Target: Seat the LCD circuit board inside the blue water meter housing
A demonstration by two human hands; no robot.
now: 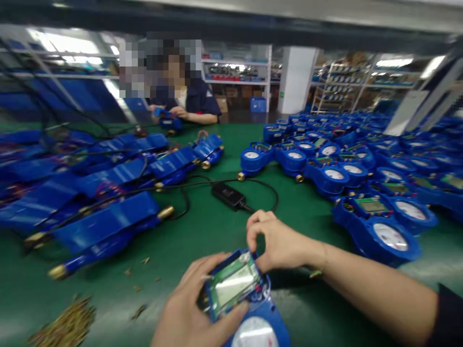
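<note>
While the left hand [190, 308] is cupping the round blue plastic water meter [246, 303] on the green table [202, 226], the right hand [277, 243], fingers curled, is pinching the meter's far top corner.

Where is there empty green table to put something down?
Bare green table lies between the left meter row, the black adapter and the hands. Another patch sits above the brass scraps. The right meter cluster is crowded.

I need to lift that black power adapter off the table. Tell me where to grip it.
Pinch the black power adapter across its long flat sides, coming from above. It lies flat on the green table, with cables leaving both ends, so the ends are poor holds.
</note>
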